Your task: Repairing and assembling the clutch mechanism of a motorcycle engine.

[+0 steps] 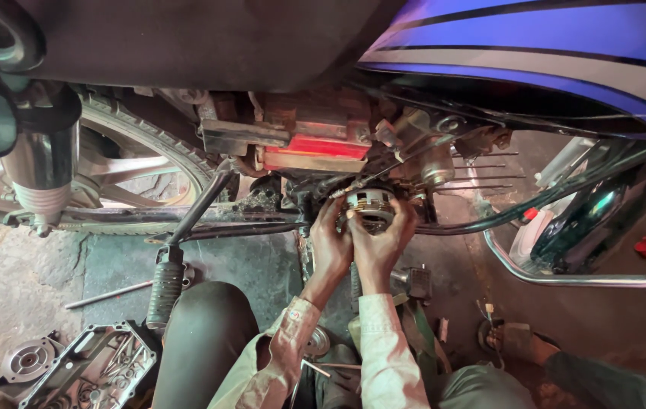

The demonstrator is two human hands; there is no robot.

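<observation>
1. Left hand (330, 244): centre of frame, fingers curled onto the left edge of the clutch (369, 207); gripping it.
2. Right hand (383, 241): touching the left hand, fingers clamped on the clutch's lower right edge.
3. Clutch: round, metal, ribbed; centre of frame, set in the engine (315, 189) below the red battery (315, 148).
4. Kick lever (187, 227): black, running left of the hands down to a ribbed rubber peg.
5. Tank (550, 53): blue with stripes, upper right.
6. Tyre (149, 136): upper left, behind a chrome shock (41, 170).
7. Engine cover (92, 367): grey casting on the floor, lower left.
8. Rod (107, 295): thin, on the floor, left of centre.
</observation>
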